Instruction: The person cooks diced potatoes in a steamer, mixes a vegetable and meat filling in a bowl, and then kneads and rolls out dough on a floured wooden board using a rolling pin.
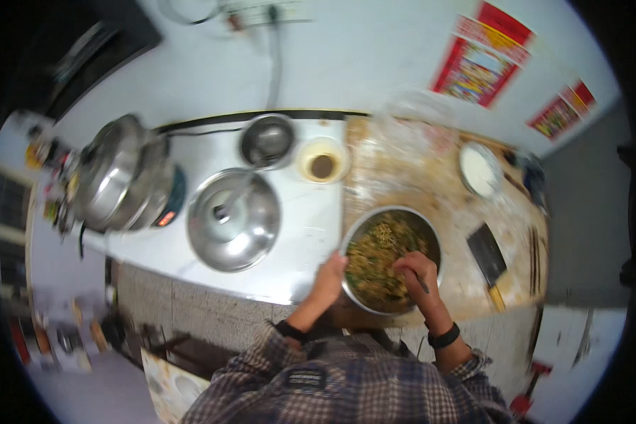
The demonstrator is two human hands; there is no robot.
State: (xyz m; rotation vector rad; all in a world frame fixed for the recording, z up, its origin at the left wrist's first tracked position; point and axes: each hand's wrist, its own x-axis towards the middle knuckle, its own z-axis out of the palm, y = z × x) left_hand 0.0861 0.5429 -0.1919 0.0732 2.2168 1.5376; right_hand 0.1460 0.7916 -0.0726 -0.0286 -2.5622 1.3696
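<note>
A metal bowl [439, 241] at the front edge of a floured wooden board holds a brown and green chopped filling [376, 254]. My left hand [329, 275] grips the bowl's left rim. Over the filling, my right hand [417, 273] is closed around a utensil, whose dark handle end [424, 286] sticks out; its other end is hidden in the hand and the filling. To the right on the board [450, 212] lie a cleaver [487, 254] with a wooden handle and dark chopsticks [533, 259].
Left on the white counter [307, 222] stand a wide steel basin [235, 254] with a utensil in it, a smaller steel bowl [267, 140], a pale bowl [322, 159] of brown liquid and a steel steamer [116, 180]. A bowl of white powder [479, 169] and clear plastic [418, 122] are at the back.
</note>
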